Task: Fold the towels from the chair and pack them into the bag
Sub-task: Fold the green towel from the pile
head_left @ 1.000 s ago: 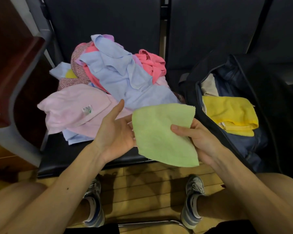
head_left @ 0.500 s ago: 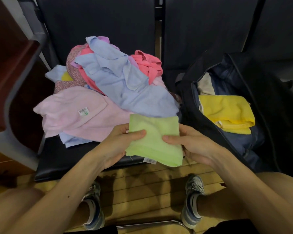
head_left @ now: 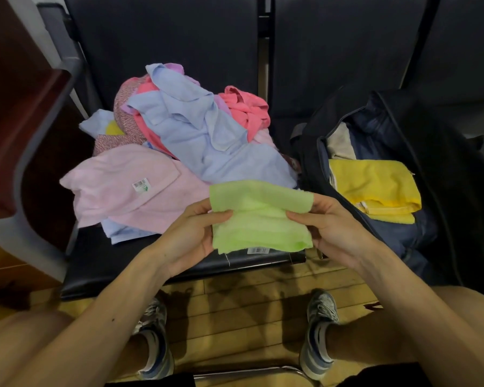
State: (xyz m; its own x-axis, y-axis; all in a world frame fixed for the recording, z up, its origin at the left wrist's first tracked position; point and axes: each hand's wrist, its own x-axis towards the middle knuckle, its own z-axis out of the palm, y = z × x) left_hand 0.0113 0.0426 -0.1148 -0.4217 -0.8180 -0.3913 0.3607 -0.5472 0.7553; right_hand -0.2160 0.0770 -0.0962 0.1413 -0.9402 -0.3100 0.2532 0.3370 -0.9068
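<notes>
Above the front edge of the chair seat (head_left: 129, 263), both grips hold the green towel (head_left: 260, 219) clear of the surface. Left grip (head_left: 192, 233): thumb on the near face, fingers curled behind the left edge, pinching the cloth. Right grip (head_left: 336, 227): thumb on the near face, fingers behind the right edge, pinching the cloth likewise. I hold the towel folded in layers, with a band turned over along the top; a barcode label shows at the lower edge. Behind it, unfolded towels lie heaped on the seat: a pale pink towel (head_left: 129, 188) at front left, a light blue towel (head_left: 207, 141) across the top. To my right, the dark bag (head_left: 458, 191) stands open with a folded yellow towel (head_left: 375, 182) inside.
</notes>
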